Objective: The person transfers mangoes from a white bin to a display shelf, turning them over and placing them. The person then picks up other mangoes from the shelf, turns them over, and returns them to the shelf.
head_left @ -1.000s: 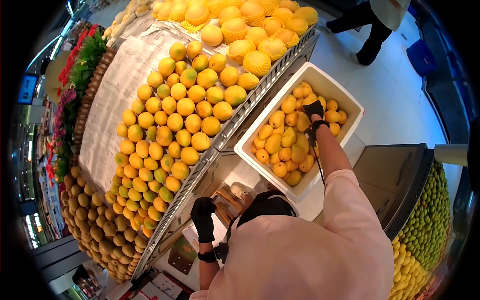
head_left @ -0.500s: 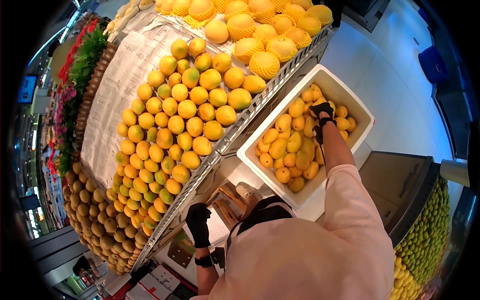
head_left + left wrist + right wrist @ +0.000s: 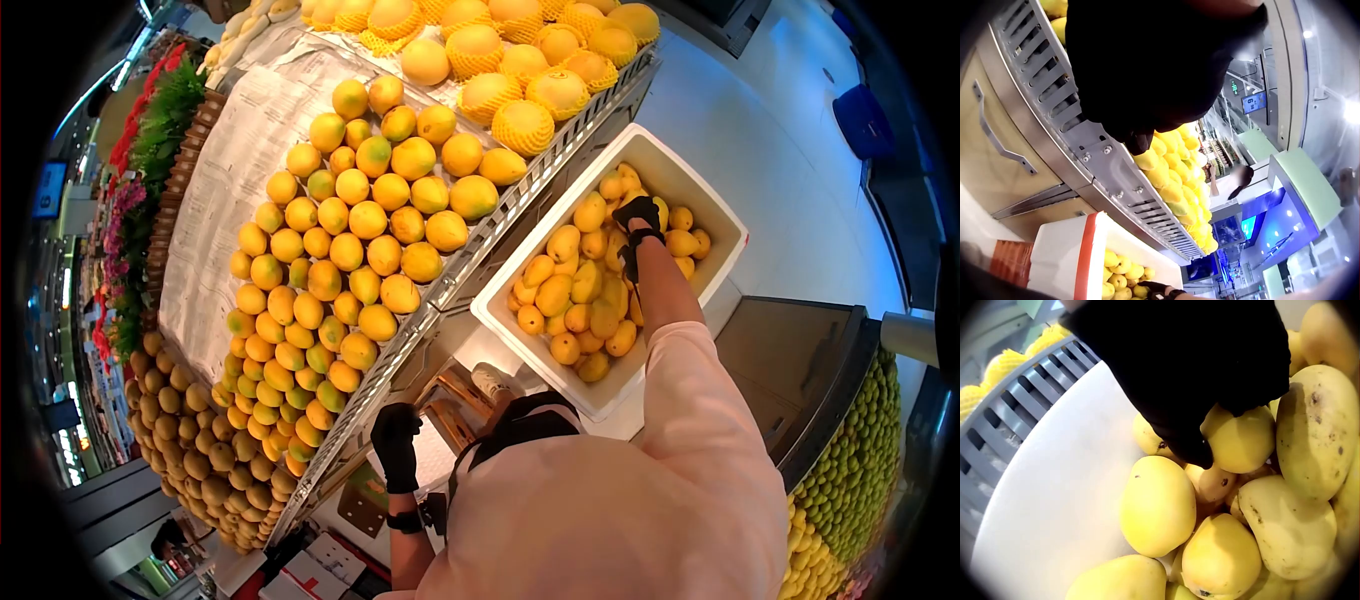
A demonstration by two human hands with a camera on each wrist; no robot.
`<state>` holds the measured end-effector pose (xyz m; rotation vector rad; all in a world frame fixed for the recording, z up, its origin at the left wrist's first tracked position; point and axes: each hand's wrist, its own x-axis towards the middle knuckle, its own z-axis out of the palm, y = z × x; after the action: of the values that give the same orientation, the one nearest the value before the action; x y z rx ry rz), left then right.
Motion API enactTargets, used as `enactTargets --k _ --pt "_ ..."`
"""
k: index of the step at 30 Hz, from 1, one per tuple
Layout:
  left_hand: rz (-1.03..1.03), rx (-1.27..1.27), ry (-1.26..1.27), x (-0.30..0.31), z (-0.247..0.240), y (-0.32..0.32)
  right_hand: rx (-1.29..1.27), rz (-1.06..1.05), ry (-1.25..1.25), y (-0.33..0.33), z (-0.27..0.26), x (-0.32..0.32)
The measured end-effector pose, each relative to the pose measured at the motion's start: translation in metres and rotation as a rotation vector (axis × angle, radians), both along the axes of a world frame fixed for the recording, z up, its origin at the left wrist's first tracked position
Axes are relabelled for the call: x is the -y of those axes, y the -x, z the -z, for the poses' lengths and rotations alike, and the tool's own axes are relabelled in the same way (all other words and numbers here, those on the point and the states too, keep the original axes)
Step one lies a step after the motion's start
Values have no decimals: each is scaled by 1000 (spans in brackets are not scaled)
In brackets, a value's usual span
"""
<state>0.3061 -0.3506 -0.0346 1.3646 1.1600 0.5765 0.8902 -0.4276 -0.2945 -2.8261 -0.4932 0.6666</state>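
My black-gloved right hand (image 3: 638, 214) reaches down into a white foam box (image 3: 482, 306) full of yellow mangoes (image 3: 553, 295). In the right wrist view its thumb and fingers grip a round yellow mango (image 3: 1242, 449) near the box wall (image 3: 1069, 494), and the glove hides the top of the fruit. Larger mangoes with dark specks (image 3: 1318, 428) lie around it. My left hand (image 3: 397, 446), also gloved in black, hangs beside the display stand's metal rail with its fingers loosely curled and holding nothing. In the left wrist view it is a dark shape (image 3: 1154, 69).
Rows of mangoes (image 3: 348, 250) cover the slanted stand behind a slatted rail (image 3: 440, 292). Net-wrapped fruit (image 3: 523, 127) sits at its far end, brown round fruit (image 3: 190, 455) at the near left. A cabinet (image 3: 780, 360) and green fruit (image 3: 850, 470) stand at right.
The view has shifted slightly, and the walking person at the top right has left it. My right hand stays among the mangoes in the box. My left hand has moved slightly left and down.
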Motion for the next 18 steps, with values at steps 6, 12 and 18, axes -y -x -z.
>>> enactTargets --k 6,12,18 --pt "-26 57 50 -14 6 14 -300 222 -215 7 -38 7" --pt "-34 37 59 -33 11 13 -745 410 -880 60 -95 52" --pt "159 141 28 -51 7 1 -1024 82 -1248 145 -175 77"
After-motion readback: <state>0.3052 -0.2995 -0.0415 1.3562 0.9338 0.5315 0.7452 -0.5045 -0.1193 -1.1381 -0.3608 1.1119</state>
